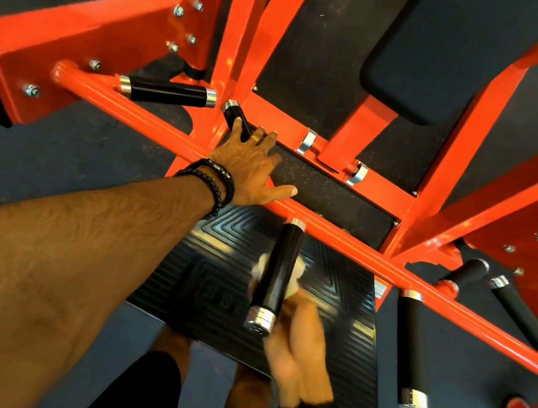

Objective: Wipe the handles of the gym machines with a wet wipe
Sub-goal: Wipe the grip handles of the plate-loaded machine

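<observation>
Head view looks down on an orange machine frame (294,207) with several black handles. Right hand (295,349), blurred, grips the wet wipe (296,273) wrapped round the near handle (276,274); white wipe shows on both sides of the handle, just above the fingers, about midway along the grip. Left hand (248,169) rests on the orange crossbar, up and to the left of that wrapped grip, fingers spread and straight, fingertips touching a second short handle (238,120); it holds nothing.

By my reckoning the wipe is light, limp and damp, so it will bunch or slip unless the fingers curl it right round the handle. The handle is stiff, fixed to the frame and looks glossy, so it should take firm squeezing; best hold is mid-length, sliding between the two chrome caps (259,322). Further handles (413,345) stand to the right of the grip, well apart from it, and look untouched.

Containers: none can be seen, neither a wipe packet nor a bin
</observation>
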